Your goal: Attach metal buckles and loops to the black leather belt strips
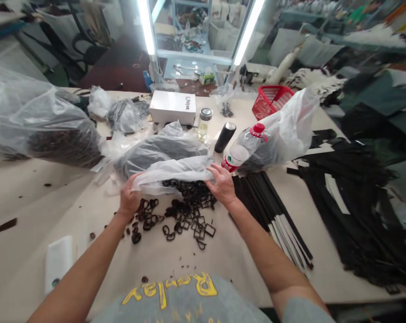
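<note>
A clear plastic bag [165, 157] full of dark buckles lies on its side in the middle of the table, mouth toward me. My left hand [129, 197] grips the left edge of the bag's mouth, fingers closed on the plastic. My right hand [222, 183] pinches the right edge of the same mouth. Several dark metal buckles and rings [183, 215] lie spilled on the tabletop just below the opening, between my two hands.
A large plastic bag of dark parts [37, 130] fills the left. Behind stand a white box [172, 107], small jar [205, 123], black cylinder [225, 137], water bottle [243, 148] and red basket [272, 101]. Black straps [273, 211] cover the right side. A white phone-like slab [58, 262] lies front left.
</note>
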The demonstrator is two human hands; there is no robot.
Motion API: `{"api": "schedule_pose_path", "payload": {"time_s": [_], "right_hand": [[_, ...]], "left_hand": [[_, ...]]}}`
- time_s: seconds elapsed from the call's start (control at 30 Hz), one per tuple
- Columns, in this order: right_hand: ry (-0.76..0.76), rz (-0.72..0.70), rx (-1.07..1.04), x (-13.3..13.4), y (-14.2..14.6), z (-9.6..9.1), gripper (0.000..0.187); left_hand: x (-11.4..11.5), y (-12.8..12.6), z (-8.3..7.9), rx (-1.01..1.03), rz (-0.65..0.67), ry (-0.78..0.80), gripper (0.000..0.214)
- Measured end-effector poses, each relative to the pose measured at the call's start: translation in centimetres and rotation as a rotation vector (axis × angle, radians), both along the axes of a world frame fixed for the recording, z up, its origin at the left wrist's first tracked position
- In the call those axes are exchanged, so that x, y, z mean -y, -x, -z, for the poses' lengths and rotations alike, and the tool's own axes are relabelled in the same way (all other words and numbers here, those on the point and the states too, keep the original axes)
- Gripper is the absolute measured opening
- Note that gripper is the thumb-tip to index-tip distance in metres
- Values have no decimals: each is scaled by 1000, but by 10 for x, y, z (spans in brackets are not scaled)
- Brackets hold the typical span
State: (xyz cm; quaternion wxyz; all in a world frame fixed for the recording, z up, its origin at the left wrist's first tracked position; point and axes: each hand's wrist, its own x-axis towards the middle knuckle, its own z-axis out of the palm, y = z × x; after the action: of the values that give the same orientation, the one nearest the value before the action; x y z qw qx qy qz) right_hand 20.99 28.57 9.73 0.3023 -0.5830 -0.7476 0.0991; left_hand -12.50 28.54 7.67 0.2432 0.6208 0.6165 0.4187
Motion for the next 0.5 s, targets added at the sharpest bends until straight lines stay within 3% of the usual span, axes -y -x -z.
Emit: {"api": "schedule_pose_path", "payload": {"time_s": [0.07, 0.1, 0.13, 0.2, 0.3, 0.4, 0.5], "right_hand": [[107, 0, -69, 7, 10, 22, 25], [156, -15, -152, 11, 19, 32, 21], [190, -24, -249, 16, 29, 40, 21], [206, -42, -345, 25, 51, 54, 22], [243, -75, -508, 34, 76, 65, 20], [334, -189, -521, 37, 89, 70, 16], [406, -356, -513, 34, 97, 73, 15]], "left_hand": [[15, 13, 14, 11, -149, -40, 37], [26, 17, 23, -37, -154, -36, 37], [38, 19, 32, -87, -98, -25, 37], [64, 17, 48, -143, 159, 62, 37], [96, -2, 65, -174, 439, 127, 38], [104, -26, 82, -228, 560, 233, 42], [99, -44, 107, -300, 575, 281, 45]]}}
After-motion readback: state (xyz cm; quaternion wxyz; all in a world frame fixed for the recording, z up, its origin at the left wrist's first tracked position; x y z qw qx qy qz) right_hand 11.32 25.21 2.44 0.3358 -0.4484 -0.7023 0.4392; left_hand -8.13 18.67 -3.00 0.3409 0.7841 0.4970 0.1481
